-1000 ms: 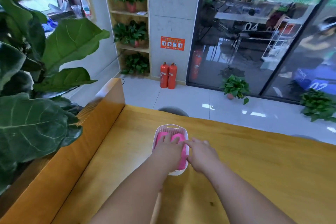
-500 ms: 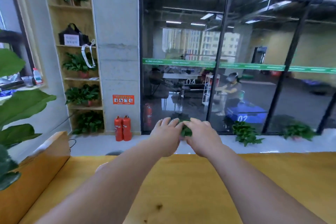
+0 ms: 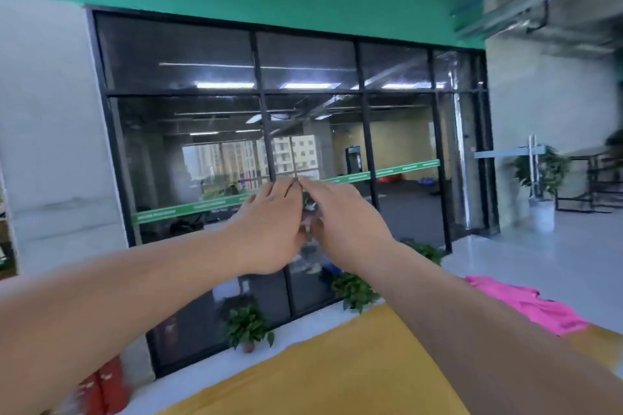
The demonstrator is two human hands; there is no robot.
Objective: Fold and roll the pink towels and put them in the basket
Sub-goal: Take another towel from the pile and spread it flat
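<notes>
Fingers (image 3: 285,190) outstretched, both hands raised at mid-frame.
Left hand (image 3: 269,232) and right hand (image 3: 352,224) met at the fingertips, fingers straight and together, seemingly holding nothing, though blur muddied the gap between them. A crumpled pink towel (image 3: 526,307) lay on the yellow worktop (image 3: 337,374) at lower right, apart from both hands.

Pink cloth towel (image 3: 529,305), matt wooden table (image 3: 337,377), glossy glass wall (image 3: 188,145)
</notes>
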